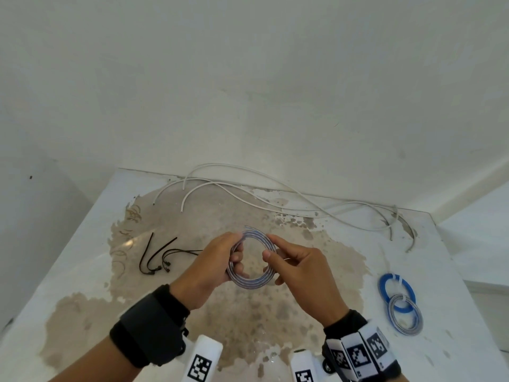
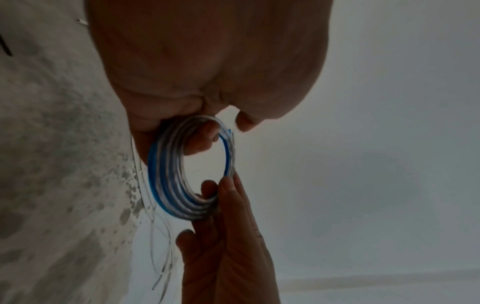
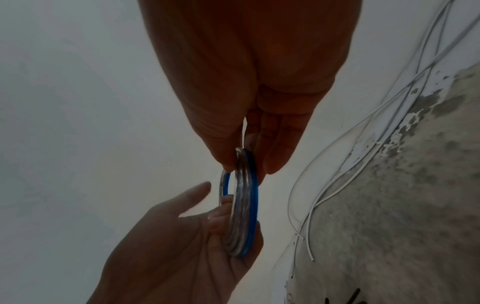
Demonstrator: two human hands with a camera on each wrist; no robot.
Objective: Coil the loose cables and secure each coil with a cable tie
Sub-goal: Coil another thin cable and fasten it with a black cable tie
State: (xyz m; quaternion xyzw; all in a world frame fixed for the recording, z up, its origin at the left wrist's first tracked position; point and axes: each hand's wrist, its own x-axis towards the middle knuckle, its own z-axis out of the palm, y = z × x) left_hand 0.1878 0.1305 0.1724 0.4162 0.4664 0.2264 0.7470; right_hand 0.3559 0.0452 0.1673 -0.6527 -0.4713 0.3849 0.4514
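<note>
A silver-and-blue cable coil (image 1: 252,282) hangs above the table between both hands. My left hand (image 1: 220,260) grips its left side, fingers curled through the ring (image 2: 168,181). My right hand (image 1: 292,260) pinches the right side of the coil (image 3: 244,205) between thumb and fingers. Several black cable ties (image 1: 157,255) lie on the table to the left. Loose white cables (image 1: 248,197) sprawl along the back edge. Two tied coils lie at the right: a blue coil (image 1: 384,285) and a silver coil (image 1: 405,315) overlapping it.
The white table (image 1: 82,271) has a big worn brown patch in the middle. A white wall rises right behind it. The table's right edge runs close to the tied coils.
</note>
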